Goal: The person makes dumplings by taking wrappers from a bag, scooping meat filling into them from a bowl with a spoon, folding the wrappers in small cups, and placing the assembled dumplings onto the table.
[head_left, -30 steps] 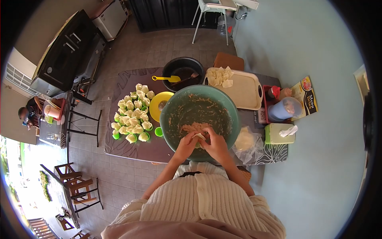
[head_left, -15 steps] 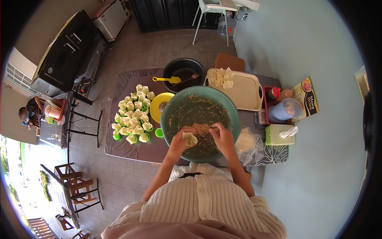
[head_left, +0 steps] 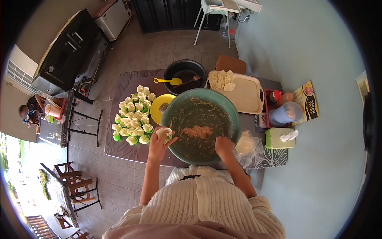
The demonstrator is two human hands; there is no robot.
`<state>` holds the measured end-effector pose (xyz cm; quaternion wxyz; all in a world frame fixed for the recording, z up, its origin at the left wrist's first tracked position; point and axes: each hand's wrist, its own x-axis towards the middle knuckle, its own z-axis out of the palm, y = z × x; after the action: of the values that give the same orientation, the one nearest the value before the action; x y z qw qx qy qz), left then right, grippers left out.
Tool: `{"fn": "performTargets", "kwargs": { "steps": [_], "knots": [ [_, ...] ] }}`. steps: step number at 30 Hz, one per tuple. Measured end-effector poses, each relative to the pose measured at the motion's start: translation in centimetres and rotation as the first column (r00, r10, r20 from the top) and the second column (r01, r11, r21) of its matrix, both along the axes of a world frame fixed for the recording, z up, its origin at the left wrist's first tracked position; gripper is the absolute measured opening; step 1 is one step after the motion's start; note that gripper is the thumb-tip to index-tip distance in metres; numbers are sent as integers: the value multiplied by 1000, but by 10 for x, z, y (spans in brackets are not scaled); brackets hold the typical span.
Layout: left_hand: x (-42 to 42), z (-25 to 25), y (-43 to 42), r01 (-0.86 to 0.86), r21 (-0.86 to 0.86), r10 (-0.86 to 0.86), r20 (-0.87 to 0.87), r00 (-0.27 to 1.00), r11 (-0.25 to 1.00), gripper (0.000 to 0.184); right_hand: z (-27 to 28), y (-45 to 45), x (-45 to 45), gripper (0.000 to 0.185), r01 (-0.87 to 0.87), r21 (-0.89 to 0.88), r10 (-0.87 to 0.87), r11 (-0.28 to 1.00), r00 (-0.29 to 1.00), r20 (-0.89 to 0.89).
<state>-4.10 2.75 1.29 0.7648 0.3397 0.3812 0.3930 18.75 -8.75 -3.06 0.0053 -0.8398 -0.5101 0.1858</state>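
Note:
My left hand [head_left: 160,142] holds a green cup lined with a pale wrapper [head_left: 165,134] at the left rim of the green basin [head_left: 234,115]. Over the basin's lower right side, my right hand [head_left: 224,146] is closed; what it holds, if anything, is hidden. Pinkish filling [head_left: 197,132] lies in the middle of the basin, with smears on its walls. To the left stand several wrapper-lined green cups [head_left: 135,115] in a cluster. A yellow plate [head_left: 156,113] sits between them and the basin.
Behind the basin are a black bowl [head_left: 169,68] with a yellow scoop [head_left: 174,81] and a beige tray [head_left: 246,95] with wrappers [head_left: 221,79]. At right are a red basket [head_left: 267,115], tissue box [head_left: 274,138] and plastic bag [head_left: 248,149]. A person [head_left: 32,107] sits far left.
My left hand has carried the lined cup left, from over the filling to the basin's rim. My right hand has drawn back from the filling, down and to the right.

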Motion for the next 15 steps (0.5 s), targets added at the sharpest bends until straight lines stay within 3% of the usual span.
{"fn": "performTargets", "kwargs": {
  "steps": [2, 5, 15],
  "knots": [
    [-4, 6, 2, -5, -10, 5, 20, 1000, 1000, 18, 5, 1, 9, 14, 95, 143, -104, 985, 993, 51],
    [-9, 13, 4, -9, -30, 11, 61, 998, 1000, 17, 24, 4, 17, 12, 191, 151, -201, 970, 978, 54],
    [-7, 9, 4, -41, -113, 53, 113, 992, 993, 23, -3, 2, 22, 11, 210, 108, -217, 972, 974, 58]
  ]
}}
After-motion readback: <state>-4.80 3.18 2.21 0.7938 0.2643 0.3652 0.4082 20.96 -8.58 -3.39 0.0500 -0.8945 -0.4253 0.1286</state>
